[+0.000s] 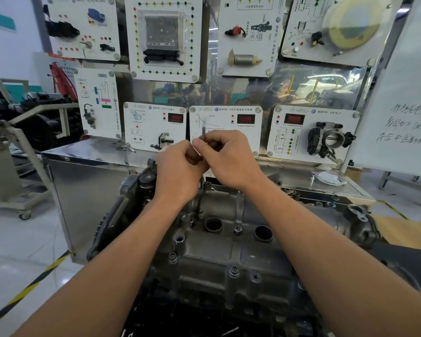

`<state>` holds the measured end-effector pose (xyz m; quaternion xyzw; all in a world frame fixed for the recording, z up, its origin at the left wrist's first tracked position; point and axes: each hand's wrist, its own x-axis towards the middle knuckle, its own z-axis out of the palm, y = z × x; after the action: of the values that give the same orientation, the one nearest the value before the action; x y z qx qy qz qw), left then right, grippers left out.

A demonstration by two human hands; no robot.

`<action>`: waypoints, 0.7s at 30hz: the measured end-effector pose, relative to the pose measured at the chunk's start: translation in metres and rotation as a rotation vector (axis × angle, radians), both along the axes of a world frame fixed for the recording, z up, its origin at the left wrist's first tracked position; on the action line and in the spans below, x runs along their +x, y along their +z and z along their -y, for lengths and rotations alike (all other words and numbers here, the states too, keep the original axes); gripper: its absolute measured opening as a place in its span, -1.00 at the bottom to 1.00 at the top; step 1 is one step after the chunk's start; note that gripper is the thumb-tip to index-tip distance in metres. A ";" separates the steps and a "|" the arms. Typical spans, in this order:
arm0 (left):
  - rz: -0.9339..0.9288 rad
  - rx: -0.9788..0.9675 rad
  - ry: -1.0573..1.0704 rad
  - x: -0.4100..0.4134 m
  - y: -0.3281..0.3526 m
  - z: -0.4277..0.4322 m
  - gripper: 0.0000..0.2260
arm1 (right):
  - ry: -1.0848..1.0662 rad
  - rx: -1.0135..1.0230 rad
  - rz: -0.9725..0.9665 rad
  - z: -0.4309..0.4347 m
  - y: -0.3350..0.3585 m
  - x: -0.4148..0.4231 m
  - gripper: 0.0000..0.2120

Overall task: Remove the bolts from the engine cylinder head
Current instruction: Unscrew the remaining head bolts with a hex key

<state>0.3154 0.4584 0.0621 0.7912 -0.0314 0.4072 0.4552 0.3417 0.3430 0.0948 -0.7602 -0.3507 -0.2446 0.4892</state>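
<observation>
Above a dark grey metal cylinder head [204, 251], the right hand [229, 156] pinches a thin silver metal rod [204, 130]; the left hand [180, 171] curls against it, its grasp hidden.

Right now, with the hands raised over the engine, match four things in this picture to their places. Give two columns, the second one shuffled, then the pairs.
Things:
1 thin metal rod
2 bolt
3 whiteboard
4 striped tape

Places:
A on the floor, lower left
B between two round holes in the cylinder head
C pinched in the right hand
D far right, with handwriting

Pairs: 1-C, 2-B, 3-D, 4-A
</observation>
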 end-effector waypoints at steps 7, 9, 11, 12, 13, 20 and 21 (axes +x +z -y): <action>-0.077 -0.057 -0.181 -0.003 -0.002 -0.007 -0.79 | 0.008 0.008 -0.004 -0.007 -0.004 0.003 -0.89; -0.133 -0.091 -0.168 -0.001 0.001 -0.005 -0.77 | 0.047 -0.001 -0.125 -0.013 -0.007 0.005 -0.88; -0.188 -0.202 -0.211 0.001 0.002 -0.003 -0.79 | 0.125 0.110 -0.338 -0.012 -0.007 0.009 -0.79; -0.215 -0.249 -0.236 0.001 0.000 -0.003 -0.81 | 0.147 0.190 -0.427 -0.009 -0.005 0.013 -0.76; -0.234 -0.277 -0.248 0.001 -0.003 -0.004 -0.82 | 0.144 0.266 -0.480 -0.004 -0.004 0.017 -0.74; -0.249 -0.217 -0.195 0.009 -0.009 -0.008 -0.86 | 0.216 0.343 -0.614 0.008 -0.005 0.018 -0.75; -0.251 -0.176 -0.185 0.009 -0.010 -0.009 -0.86 | 0.197 0.354 -0.617 0.007 -0.004 0.018 -0.75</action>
<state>0.3240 0.4670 0.0522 0.7865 -0.0113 0.2628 0.5588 0.3596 0.3360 0.0906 -0.6642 -0.2106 -0.0126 0.7172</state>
